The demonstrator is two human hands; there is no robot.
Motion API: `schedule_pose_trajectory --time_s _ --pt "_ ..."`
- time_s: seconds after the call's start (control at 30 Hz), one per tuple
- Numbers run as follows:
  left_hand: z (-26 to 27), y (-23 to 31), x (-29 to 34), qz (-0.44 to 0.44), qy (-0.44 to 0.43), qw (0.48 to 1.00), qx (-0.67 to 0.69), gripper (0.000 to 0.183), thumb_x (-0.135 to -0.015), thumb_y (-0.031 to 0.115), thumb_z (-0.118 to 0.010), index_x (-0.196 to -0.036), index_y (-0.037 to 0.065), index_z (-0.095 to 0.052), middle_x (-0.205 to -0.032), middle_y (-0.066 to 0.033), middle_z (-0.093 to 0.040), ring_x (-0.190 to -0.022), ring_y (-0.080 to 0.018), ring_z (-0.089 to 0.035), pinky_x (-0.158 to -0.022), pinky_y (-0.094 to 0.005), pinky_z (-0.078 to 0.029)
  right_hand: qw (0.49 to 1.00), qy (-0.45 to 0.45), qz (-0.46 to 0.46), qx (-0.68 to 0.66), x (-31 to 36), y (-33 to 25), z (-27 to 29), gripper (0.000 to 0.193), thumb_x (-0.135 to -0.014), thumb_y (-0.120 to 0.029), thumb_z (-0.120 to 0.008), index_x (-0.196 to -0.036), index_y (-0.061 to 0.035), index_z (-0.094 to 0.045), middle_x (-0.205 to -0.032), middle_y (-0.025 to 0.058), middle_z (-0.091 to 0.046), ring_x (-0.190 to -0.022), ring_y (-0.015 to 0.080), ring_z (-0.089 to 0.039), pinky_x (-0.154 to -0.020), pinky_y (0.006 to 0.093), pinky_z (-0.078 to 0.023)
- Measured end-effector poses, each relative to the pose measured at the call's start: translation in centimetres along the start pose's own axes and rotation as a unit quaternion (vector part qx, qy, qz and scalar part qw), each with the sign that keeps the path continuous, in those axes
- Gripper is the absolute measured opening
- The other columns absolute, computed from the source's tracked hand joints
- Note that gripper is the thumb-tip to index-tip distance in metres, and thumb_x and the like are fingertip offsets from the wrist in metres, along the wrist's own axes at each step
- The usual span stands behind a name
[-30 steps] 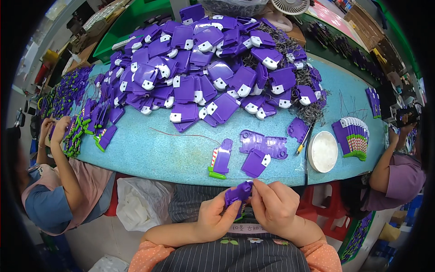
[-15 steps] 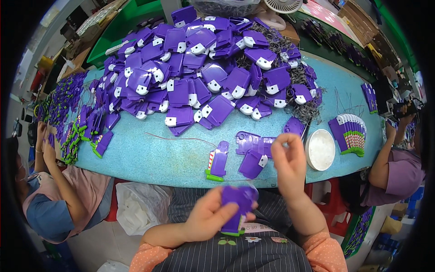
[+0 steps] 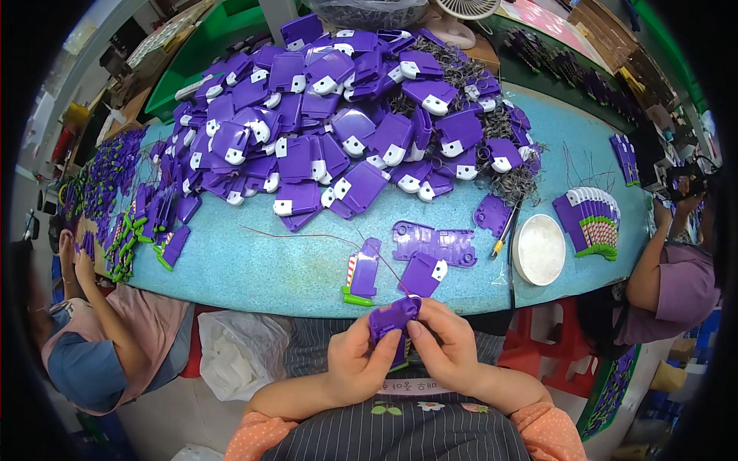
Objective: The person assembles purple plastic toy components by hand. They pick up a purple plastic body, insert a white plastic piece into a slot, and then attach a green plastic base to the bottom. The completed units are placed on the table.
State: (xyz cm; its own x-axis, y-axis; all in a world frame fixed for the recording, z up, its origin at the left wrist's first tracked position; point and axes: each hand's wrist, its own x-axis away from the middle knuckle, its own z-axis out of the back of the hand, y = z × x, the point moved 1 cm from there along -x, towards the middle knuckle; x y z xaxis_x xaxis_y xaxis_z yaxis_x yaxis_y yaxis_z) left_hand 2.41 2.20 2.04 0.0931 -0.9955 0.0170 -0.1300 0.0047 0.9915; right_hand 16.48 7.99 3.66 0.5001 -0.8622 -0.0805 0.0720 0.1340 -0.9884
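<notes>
In front of my apron, a purple plastic casing (image 3: 393, 315) is tilted with its moulded inner side showing. My left hand (image 3: 358, 355) grips its left side, thumb across the front. My right hand (image 3: 447, 343) pinches its right edge between thumb and fingers. A thin dark wire (image 3: 389, 267) rises from the casing's top toward the table. Just beyond lie a purple casing with a green end and striped strip (image 3: 366, 270), a purple cover with a white corner (image 3: 423, 275) and purple shells showing their inner sides (image 3: 435, 244).
A big heap of purple covers (image 3: 307, 115) fills the table's far side, beside tangled grey wire parts (image 3: 516, 189). To the right are a yellow-tipped tool (image 3: 498, 247), a white bowl (image 3: 540, 250) and fanned finished-looking pieces (image 3: 590, 223). Co-workers sit left (image 3: 127, 346) and right (image 3: 667, 284).
My right hand has come down from above the table's edge to the casing. The left hand has tilted the casing and lifted it slightly. The yellow-tipped tool is now uncovered.
</notes>
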Motion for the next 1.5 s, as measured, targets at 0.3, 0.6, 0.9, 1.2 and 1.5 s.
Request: schedule_pose_trajectory --time_s 0.3,0.6,0.9,1.2,1.5 --pt "-1.3 -1.3 -0.2 0.030 -0.029 0.985 0.164 0.034 -0.095 0.006 -0.040 -0.127 -0.004 -0.035 -0.117 -0.0124 -0.052 -0.101 -0.0125 -0.052 -0.089 -0.0279 -0.043 0.975 0.000 -0.158 -0.155 0.0 1.6 -0.3 0.013 -0.087 -0.005 -0.055 -0.099 0.0004 -0.054 -0.082 0.0028 -0.054 -0.066 0.0091 -0.049 -0.058 0.0219 -0.039" --pt "-0.3 0.4 -0.8 0.054 -0.070 0.967 0.238 0.032 -0.096 0.007 -0.036 -0.126 -0.002 -0.029 -0.123 -0.0232 -0.048 -0.110 -0.0281 -0.054 -0.095 -0.0388 -0.043 0.807 0.150 0.126 0.557 -13.8 1.5 5.6 0.010 -0.078 -0.011 -0.062 -0.078 -0.0017 -0.060 -0.070 0.0111 -0.060 -0.061 0.0281 -0.061 -0.053 0.0368 -0.047" --pt "0.4 0.0 0.7 0.058 -0.007 0.980 0.191 0.031 -0.096 0.012 -0.040 -0.123 -0.001 -0.034 -0.117 -0.0226 -0.054 -0.101 -0.0289 -0.060 -0.088 -0.0393 -0.049 0.834 0.174 0.114 0.511 -11.1 1.3 5.4 0.005 -0.073 -0.008 -0.061 -0.072 -0.0061 -0.056 -0.071 0.0110 -0.060 -0.059 0.0282 -0.060 -0.050 0.0362 -0.045" --pt "0.1 -0.7 0.1 0.050 -0.031 0.980 0.189 0.029 -0.096 0.007 -0.037 -0.123 -0.004 -0.032 -0.120 -0.0229 -0.050 -0.106 -0.0277 -0.056 -0.092 -0.0381 -0.046 0.871 0.221 0.087 0.431 -3.2 1.5 6.8 0.015 -0.075 0.000 -0.063 -0.090 -0.0016 -0.062 -0.067 0.0102 -0.055 -0.054 0.0241 -0.057 -0.048 0.0336 -0.043" --pt "0.4 -0.3 -0.5 0.043 0.008 0.985 0.166 0.030 -0.095 0.009 -0.038 -0.122 -0.003 -0.033 -0.115 -0.0232 -0.054 -0.101 -0.0286 -0.059 -0.089 -0.0408 -0.048 0.780 -0.022 0.199 0.593 -6.9 -0.5 5.3 0.023 -0.066 -0.003 -0.057 -0.089 -0.0070 -0.061 -0.084 0.0079 -0.052 -0.075 0.0227 -0.053 -0.064 0.0350 -0.041"
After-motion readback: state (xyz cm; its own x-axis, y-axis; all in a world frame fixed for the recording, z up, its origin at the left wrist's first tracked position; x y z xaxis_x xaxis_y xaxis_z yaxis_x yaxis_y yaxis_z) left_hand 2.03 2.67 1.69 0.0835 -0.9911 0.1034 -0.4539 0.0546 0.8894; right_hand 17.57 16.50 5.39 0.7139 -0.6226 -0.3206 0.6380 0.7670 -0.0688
